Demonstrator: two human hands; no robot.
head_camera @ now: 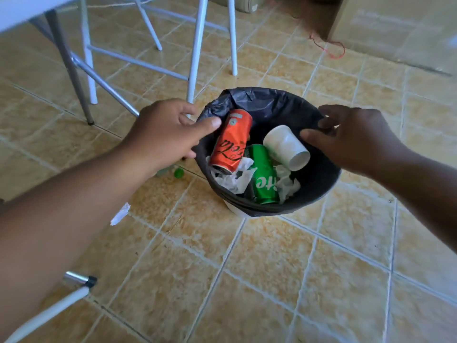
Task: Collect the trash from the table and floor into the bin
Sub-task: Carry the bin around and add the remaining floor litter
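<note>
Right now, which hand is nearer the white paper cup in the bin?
Right. The right hand grips the rim of the bin just beside the white paper cup, thumb close to it. The left hand grips the opposite rim, beyond the red can.

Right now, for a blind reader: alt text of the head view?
The left hand and right hand hold the rim of a black-lined bin containing a red can, green can, white cup and tissues. A green cap and paper scrap lie nearby.
</note>
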